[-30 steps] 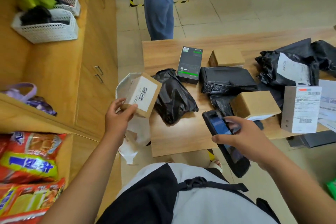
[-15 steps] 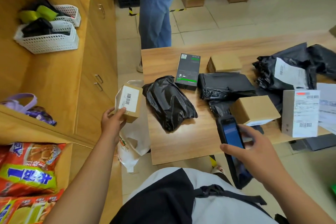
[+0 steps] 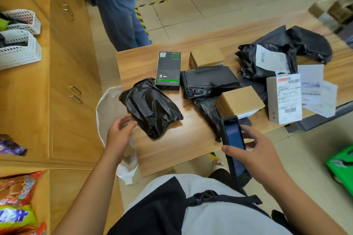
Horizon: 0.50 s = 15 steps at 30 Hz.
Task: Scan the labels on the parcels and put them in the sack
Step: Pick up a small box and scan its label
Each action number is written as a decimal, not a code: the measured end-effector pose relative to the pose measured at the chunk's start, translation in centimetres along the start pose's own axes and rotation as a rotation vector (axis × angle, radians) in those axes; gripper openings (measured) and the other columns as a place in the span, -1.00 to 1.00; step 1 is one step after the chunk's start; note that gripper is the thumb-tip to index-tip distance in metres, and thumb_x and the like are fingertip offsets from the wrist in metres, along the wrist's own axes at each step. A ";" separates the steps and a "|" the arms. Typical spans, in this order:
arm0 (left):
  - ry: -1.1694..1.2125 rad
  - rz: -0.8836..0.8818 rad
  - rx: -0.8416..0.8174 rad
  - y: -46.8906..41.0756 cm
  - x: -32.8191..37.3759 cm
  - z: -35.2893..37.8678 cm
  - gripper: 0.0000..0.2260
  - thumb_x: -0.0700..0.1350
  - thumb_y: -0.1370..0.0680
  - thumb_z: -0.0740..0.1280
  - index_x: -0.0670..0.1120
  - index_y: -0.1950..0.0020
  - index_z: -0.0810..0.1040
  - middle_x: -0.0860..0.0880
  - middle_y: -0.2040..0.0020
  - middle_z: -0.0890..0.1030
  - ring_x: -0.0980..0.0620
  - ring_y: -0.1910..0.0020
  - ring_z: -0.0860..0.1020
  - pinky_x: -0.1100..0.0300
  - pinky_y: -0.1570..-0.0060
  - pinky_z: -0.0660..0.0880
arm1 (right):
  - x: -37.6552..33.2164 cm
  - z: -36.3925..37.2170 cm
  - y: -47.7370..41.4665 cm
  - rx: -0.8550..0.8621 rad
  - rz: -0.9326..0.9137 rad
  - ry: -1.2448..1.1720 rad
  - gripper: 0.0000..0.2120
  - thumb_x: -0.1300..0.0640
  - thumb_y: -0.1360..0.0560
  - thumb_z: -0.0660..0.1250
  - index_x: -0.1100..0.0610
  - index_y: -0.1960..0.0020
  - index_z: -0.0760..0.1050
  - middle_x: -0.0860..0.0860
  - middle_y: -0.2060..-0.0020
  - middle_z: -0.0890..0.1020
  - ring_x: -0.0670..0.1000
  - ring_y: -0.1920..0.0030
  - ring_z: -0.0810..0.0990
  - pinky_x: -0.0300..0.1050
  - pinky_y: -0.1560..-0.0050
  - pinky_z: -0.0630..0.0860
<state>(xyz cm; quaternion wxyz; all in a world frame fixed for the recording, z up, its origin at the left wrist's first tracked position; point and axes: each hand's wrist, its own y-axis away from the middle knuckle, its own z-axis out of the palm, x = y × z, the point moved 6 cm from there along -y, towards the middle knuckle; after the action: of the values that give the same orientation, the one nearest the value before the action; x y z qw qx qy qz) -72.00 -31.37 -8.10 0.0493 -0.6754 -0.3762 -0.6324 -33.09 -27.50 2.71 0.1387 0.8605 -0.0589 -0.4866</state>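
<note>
My left hand hovers empty with fingers apart over the mouth of the white sack, which hangs at the table's left edge. Its fingertips are close to a black plastic-wrapped parcel lying on the wooden table. My right hand grips a black handheld scanner with a lit blue screen, near the table's front edge. Further back lie a black boxed parcel, two brown cartons, more black bags and a grey box with a white label.
A person in jeans stands beyond the table's far left corner. Wooden cabinets line the left, with white baskets and snack packets. Loose paper labels lie at the table's right. A green bag sits on the floor.
The small labelled carton that my left hand held over the sack is gone from view and the hand is now empty. The scanner hand shifted slightly right.
</note>
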 end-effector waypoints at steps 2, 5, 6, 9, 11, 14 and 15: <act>-0.062 0.050 -0.121 0.8 1.9 3.1 -0.80 -0.14 -0.57 0.40 0.12 -0.12 0.60 0.07 -0.12 0.63 0.07 -0.14 0.58 0.08 -0.12 0.55 | 0.8 -1.1 -0.2 0.033 0.021 -0.021 -0.20 -0.03 -0.28 0.64 -0.05 -0.45 0.42 -0.19 -0.14 0.51 -0.29 0.03 0.47 -0.36 0.19 0.36; -0.176 0.120 -0.290 2.0 4.3 8.6 -0.80 -0.17 -0.57 0.40 0.08 -0.14 0.61 0.07 -0.08 0.65 0.14 -0.08 0.60 0.20 -0.06 0.55 | 2.2 -3.4 -0.3 0.079 0.045 -0.041 -0.20 -0.04 -0.28 0.66 -0.05 -0.45 0.43 -0.15 -0.18 0.55 -0.24 0.01 0.52 -0.35 0.21 0.40; -0.198 0.137 -0.345 2.4 5.0 10.6 -0.79 -0.19 -0.56 0.40 0.05 -0.15 0.61 0.05 -0.07 0.65 0.17 -0.04 0.61 0.28 0.00 0.55 | 2.7 -4.2 -0.3 0.090 0.062 -0.049 -0.21 -0.03 -0.27 0.66 -0.05 -0.44 0.43 -0.13 -0.17 0.56 -0.23 0.04 0.54 -0.37 0.25 0.42; -0.243 0.158 -0.469 3.9 6.5 16.2 -0.78 -0.21 -0.55 0.42 0.03 -0.14 0.61 0.01 -0.08 0.66 0.15 0.00 0.64 0.24 0.04 0.58 | 4.4 -7.0 -0.7 0.115 0.121 -0.064 -0.26 -0.03 -0.27 0.64 -0.04 -0.39 0.47 -0.11 -0.10 0.60 -0.19 0.12 0.60 -0.43 0.38 0.47; -0.323 0.217 -0.515 4.7 7.4 19.4 -0.78 -0.17 -0.54 0.43 0.09 -0.13 0.61 0.09 -0.07 0.65 0.17 -0.04 0.61 0.21 -0.01 0.55 | 5.3 -8.9 -0.9 0.136 0.153 -0.083 -0.27 -0.03 -0.27 0.64 -0.04 -0.38 0.48 -0.09 -0.10 0.60 -0.16 0.12 0.61 -0.42 0.39 0.47; -0.376 0.302 -0.581 5.8 8.4 23.8 -0.71 -0.16 -0.51 0.46 0.19 -0.10 0.58 0.13 -0.11 0.62 0.17 -0.11 0.58 0.34 -0.01 0.49 | 6.1 -11.2 -1.6 0.136 0.163 -0.123 -0.34 -0.05 -0.25 0.65 -0.11 -0.30 0.50 -0.12 -0.06 0.60 -0.17 0.16 0.63 -0.41 0.40 0.48; -0.417 0.337 -0.583 6.0 8.6 25.0 -0.66 -0.14 -0.48 0.48 0.23 -0.13 0.55 0.12 -0.18 0.57 0.14 -0.18 0.54 0.36 -0.05 0.45 | 6.3 -11.8 -1.9 0.128 0.159 -0.143 -0.35 -0.09 -0.21 0.65 -0.15 -0.25 0.51 -0.15 -0.02 0.61 -0.20 0.17 0.63 -0.41 0.40 0.49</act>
<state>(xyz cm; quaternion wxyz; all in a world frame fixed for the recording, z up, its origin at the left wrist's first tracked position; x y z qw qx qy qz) -48.86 -18.29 -2.82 -0.1188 -0.8273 -0.0666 -0.5450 -19.82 -25.03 2.75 0.1169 0.8234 -0.1675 -0.5294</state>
